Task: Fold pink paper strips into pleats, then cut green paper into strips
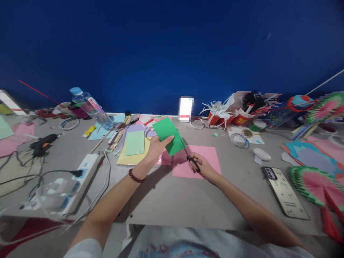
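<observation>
In my left hand point(158, 148), thumb on top, is a green sheet of paper point(167, 133), tilted above the desk. My right hand point(199, 165) is closed around the handles of black-handled scissors point(194, 164). Their blades point up and left and meet the green paper's right edge, where a narrow strip stands slightly apart. Beneath the scissors a pink sheet point(199, 172) lies flat. Left of it, a light green sheet point(135, 143) rests on yellow and purple paper.
At left are a power strip point(80, 182) with cables, a glue gun point(44, 143) and a leaning plastic bottle point(92, 107). To the right lie a phone point(286, 193), a white mouse point(261, 154) and pink-green paper fans point(319, 186). Cups with paper scraps point(213, 116) stand by the blue wall.
</observation>
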Action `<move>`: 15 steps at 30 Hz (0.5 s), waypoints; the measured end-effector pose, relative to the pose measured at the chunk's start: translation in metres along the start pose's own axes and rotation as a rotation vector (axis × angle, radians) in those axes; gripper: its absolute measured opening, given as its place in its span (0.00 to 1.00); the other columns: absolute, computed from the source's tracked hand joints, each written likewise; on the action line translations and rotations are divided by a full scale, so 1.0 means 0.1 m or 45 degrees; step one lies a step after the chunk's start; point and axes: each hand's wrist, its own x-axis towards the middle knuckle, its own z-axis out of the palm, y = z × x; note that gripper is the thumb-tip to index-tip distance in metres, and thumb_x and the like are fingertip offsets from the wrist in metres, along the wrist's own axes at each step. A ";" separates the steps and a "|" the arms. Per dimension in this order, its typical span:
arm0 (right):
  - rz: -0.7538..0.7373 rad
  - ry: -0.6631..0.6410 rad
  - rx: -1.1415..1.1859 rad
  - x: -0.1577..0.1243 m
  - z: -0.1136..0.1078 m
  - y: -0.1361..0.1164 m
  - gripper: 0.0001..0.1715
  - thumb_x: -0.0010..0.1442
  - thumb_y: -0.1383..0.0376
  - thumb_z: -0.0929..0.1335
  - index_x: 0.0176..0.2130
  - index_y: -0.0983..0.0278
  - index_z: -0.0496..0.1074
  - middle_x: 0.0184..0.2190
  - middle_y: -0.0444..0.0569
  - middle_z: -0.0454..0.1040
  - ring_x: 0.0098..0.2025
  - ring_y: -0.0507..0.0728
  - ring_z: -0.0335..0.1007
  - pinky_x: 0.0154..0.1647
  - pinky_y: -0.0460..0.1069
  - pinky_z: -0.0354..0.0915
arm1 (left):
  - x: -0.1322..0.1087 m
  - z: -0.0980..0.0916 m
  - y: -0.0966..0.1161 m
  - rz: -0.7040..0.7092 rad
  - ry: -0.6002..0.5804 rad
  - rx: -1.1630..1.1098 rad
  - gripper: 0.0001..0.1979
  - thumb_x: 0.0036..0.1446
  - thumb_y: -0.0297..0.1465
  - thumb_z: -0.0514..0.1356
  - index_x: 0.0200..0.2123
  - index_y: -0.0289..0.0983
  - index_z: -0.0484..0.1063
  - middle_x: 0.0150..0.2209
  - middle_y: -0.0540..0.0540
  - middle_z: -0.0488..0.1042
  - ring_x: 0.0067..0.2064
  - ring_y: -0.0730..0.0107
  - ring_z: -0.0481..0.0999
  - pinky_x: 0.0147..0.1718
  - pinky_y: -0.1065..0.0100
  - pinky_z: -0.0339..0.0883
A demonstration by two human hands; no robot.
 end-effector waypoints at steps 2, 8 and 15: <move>-0.007 -0.002 0.003 0.00 0.00 -0.01 0.21 0.54 0.48 0.70 0.33 0.61 0.64 0.22 0.39 0.65 0.21 0.48 0.56 0.21 0.44 0.55 | 0.00 0.00 0.00 0.004 -0.006 -0.002 0.19 0.39 0.39 0.72 0.33 0.33 0.79 0.39 0.40 0.81 0.40 0.57 0.80 0.39 0.62 0.74; 0.031 0.030 -0.002 0.00 0.01 -0.03 0.21 0.52 0.48 0.71 0.33 0.61 0.63 0.20 0.38 0.64 0.20 0.48 0.56 0.20 0.44 0.54 | 0.00 0.00 0.00 0.015 -0.005 -0.007 0.19 0.39 0.39 0.72 0.33 0.33 0.79 0.39 0.40 0.81 0.40 0.58 0.80 0.38 0.63 0.74; 0.045 0.055 0.000 -0.01 0.03 -0.06 0.21 0.51 0.49 0.71 0.32 0.60 0.62 0.19 0.37 0.63 0.19 0.48 0.55 0.19 0.44 0.54 | 0.00 -0.01 0.00 0.005 -0.002 -0.017 0.19 0.38 0.40 0.72 0.33 0.34 0.80 0.39 0.41 0.81 0.40 0.57 0.80 0.39 0.60 0.74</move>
